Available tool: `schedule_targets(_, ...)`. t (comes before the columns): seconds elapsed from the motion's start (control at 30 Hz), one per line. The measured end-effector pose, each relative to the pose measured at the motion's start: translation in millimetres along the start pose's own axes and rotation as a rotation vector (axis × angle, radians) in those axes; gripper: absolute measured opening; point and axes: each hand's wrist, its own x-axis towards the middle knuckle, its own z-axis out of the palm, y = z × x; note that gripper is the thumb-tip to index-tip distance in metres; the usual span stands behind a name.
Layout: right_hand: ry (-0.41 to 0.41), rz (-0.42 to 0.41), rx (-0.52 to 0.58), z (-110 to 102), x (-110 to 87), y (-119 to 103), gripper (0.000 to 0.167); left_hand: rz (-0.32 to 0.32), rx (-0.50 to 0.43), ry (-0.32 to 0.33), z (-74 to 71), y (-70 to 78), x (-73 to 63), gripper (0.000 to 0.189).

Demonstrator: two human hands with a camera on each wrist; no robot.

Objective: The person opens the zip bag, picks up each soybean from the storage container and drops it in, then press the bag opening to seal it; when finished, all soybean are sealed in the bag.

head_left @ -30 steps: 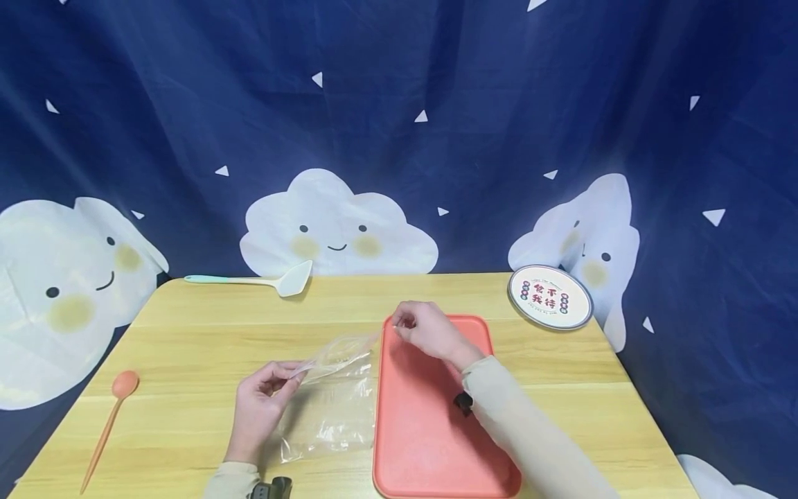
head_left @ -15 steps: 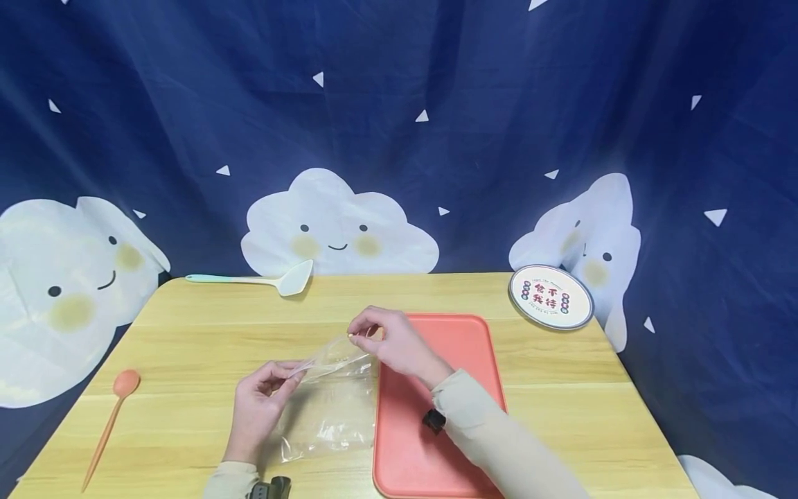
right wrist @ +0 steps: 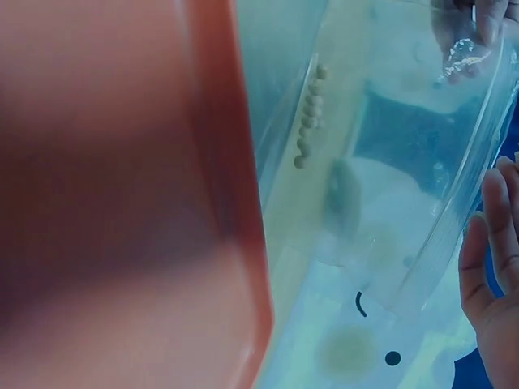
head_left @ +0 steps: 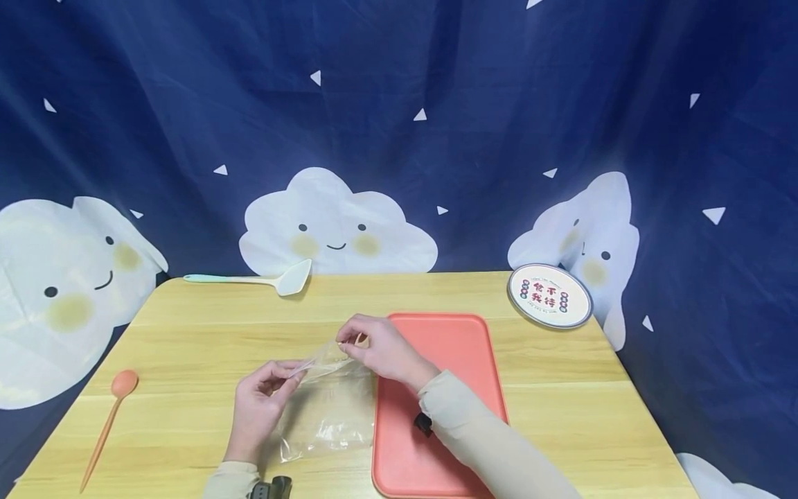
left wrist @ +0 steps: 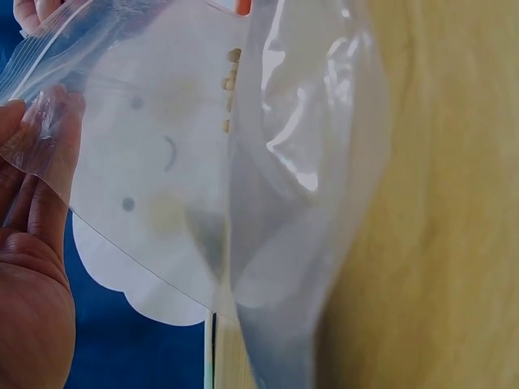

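A clear zip bag (head_left: 330, 416) stands on the wooden table, its mouth raised at the far side. My left hand (head_left: 262, 402) pinches the near left part of the mouth between thumb and fingers. Over the mouth's right end, my right hand (head_left: 377, 350) pinches a small pale-yellow bean (head_left: 340, 344) at its fingertips. Through the film, several small round beige beans (right wrist: 308, 121) lie in a row low in the bag. Beside the bag is a coral-red tray (head_left: 436, 443), with my right forearm crossing above it.
An orange spoon (head_left: 125, 384) lies at the left. Near the back edge is a white spatula (head_left: 293, 279) with a mint handle. An oval plate (head_left: 550, 296) with red lettering sits at the back right. A dark blue curtain (head_left: 374, 104) hangs behind the table.
My right hand has moved left and slightly down from over the tray's far left corner to the bag's mouth, carrying the small bean. The left hand keeps its hold on the bag.
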Motion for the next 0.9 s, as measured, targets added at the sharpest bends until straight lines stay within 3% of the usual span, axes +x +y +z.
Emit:
schedule_targets(0.17, -0.024, -0.003, -0.035, 0, -1.0, 2, 0.011, -0.002, 0.000, 0.004, 0.9, -1.2, -0.2, 0.021)
schedule_targets(0.43, 0.020, -0.027, -0.085, -18, -6.4, 1, 0.013, -0.004, 0.008, 0.001, 1.1, 4.7, 1.5, 0.020)
schedule_targets(0.57, -0.021, -0.030, -0.204, -35, -7.2, -1, 0.030, 0.010, -0.004, -0.033, -1.5, 14.6, 8.7, 0.019)
schedule_targets(0.7, -0.070, 0.039, -0.253, -53, -9.8, -3, 0.045, 0.009, -0.065, -0.057, -3.9, 31.6, 18.1, 0.016)
schedule_targets(0.8, -0.090, 0.098, -0.175, -64, -13.2, -3, 0.037, 0.023, -0.105, -0.053, -3.1, 47.1, 23.7, 0.015)
schedule_targets(0.9, -0.090, 0.110, -0.109, -73, -17.4, -4, 0.017, 0.090, -0.182, -0.057, -0.3, 60.4, 29.4, 0.014)
